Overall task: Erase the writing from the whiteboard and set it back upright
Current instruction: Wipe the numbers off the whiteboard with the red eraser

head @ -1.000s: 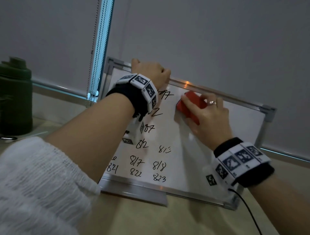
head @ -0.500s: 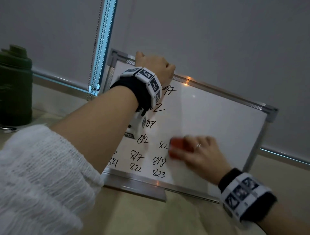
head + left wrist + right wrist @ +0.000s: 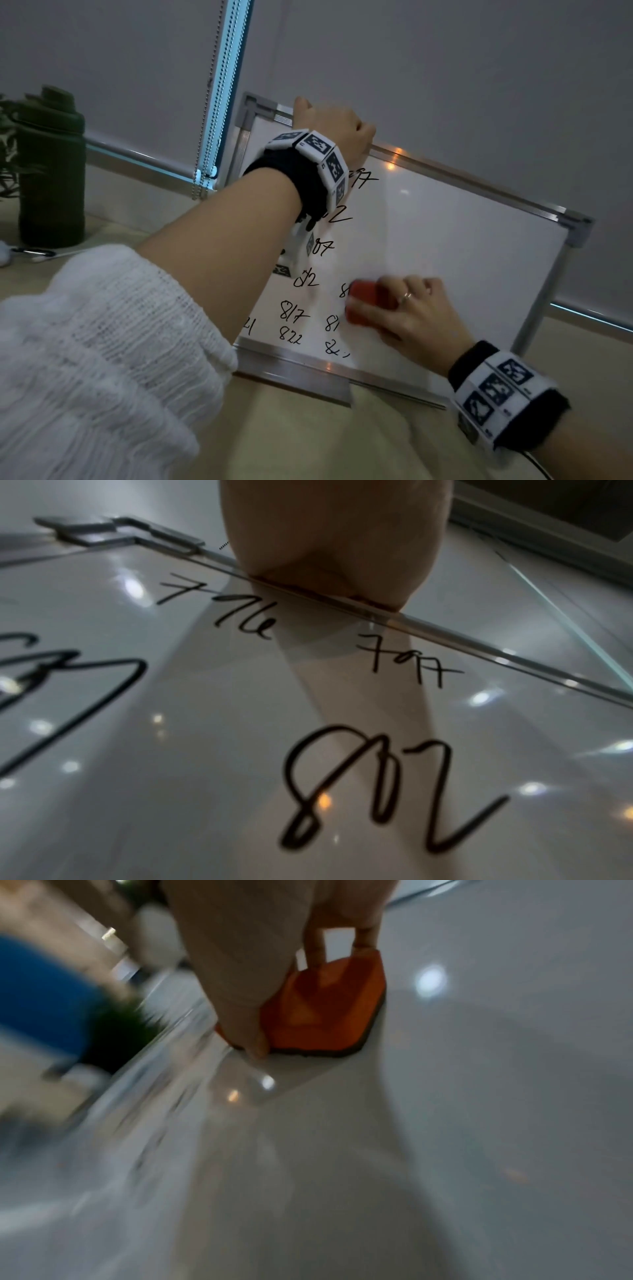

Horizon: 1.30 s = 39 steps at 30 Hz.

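Observation:
A metal-framed whiteboard [image 3: 462, 246] leans tilted back on the beige table. Black handwritten numbers [image 3: 291, 311] cover its left part; the right part is wiped white. My left hand [image 3: 332, 126] grips the board's top edge near the left corner, fingers curled over the frame [image 3: 445, 637]. My right hand [image 3: 407, 308] holds a red eraser [image 3: 366, 301] pressed flat on the lower middle of the board, over the numbers there. In the right wrist view, thumb and fingers pinch the eraser [image 3: 329, 1010] on the glossy surface [image 3: 479, 1096]. The numbers [image 3: 369, 785] appear large in the left wrist view.
A dark green bottle [image 3: 48, 168] stands at the far left on the table, with plant leaves beside it. A grey roller blind [image 3: 445, 85] and its bead chain [image 3: 205, 137] hang behind the board. Bare beige tabletop [image 3: 308, 438] lies in front.
My right hand swept the eraser from the board's top edge down to its lower middle, then a little left over the numbers. The left hand kept its grip on the top edge.

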### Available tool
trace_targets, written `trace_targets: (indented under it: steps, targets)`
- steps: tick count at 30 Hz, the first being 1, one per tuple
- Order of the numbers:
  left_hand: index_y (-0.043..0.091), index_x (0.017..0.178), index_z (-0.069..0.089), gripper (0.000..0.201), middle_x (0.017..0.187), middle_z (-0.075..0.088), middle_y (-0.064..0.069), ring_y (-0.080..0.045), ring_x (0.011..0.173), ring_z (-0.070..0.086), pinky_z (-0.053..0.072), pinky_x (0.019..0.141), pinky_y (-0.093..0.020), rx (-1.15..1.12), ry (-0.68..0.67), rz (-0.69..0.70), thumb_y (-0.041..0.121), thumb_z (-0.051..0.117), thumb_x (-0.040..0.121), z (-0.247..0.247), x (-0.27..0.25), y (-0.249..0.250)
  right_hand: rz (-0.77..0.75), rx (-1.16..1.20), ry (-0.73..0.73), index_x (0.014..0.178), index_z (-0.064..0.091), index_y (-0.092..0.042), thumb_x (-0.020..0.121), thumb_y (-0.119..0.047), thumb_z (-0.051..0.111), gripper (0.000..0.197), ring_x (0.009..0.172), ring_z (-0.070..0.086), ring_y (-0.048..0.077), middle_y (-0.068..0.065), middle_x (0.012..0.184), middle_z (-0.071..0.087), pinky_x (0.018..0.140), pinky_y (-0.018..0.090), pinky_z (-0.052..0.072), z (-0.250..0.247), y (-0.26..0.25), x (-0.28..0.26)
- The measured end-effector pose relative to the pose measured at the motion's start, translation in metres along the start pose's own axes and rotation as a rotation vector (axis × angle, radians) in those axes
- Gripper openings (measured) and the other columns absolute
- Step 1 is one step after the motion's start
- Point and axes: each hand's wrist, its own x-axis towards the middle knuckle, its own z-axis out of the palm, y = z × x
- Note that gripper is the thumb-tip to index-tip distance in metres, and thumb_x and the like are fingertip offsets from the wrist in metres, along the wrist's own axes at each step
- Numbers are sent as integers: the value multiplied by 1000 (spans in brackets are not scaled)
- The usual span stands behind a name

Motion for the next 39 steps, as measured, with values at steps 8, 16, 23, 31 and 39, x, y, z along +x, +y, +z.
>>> trace_targets:
  steps: [8,16,23,31,39]
  targets:
    - [14,89,69,47,58,43,2,-24,74,48,24,99,-42,15,-22,10,31,25,93,5,5,-2,137,96,26,118,49,-37,84,-36,49,34,70,50,26,5,99,43,64,36,38,10,-23,-12]
    - [18,62,52,41,57,41,4,-24,74,47,25,97,-40,26,-12,22,30,27,92,6,7,-4,28,75,16,117,51,-35,75,-28,59,44,66,52,28,9,96,49,58,36,41,2,3,-12]
    - [18,67,54,39,57,42,3,-24,73,47,25,97,-40,22,-6,19,31,26,92,8,8,-5,48,140,-25,114,51,-34,88,-32,47,27,69,44,24,6,93,48,58,33,41,10,-30,-34]
    - [16,57,43,40,57,39,4,-24,74,46,25,97,-40,42,-25,20,27,27,92,4,5,-4,75,104,-13,120,49,-35,75,-30,53,46,69,54,31,15,93,60,58,38,45,-9,13,12]
    - [16,58,42,41,57,41,3,-24,74,47,24,98,-40,59,-15,17,28,26,93,2,5,-4,20,180,-88,112,54,-38,71,-41,59,42,70,47,24,4,95,47,59,35,41,9,-44,-10]
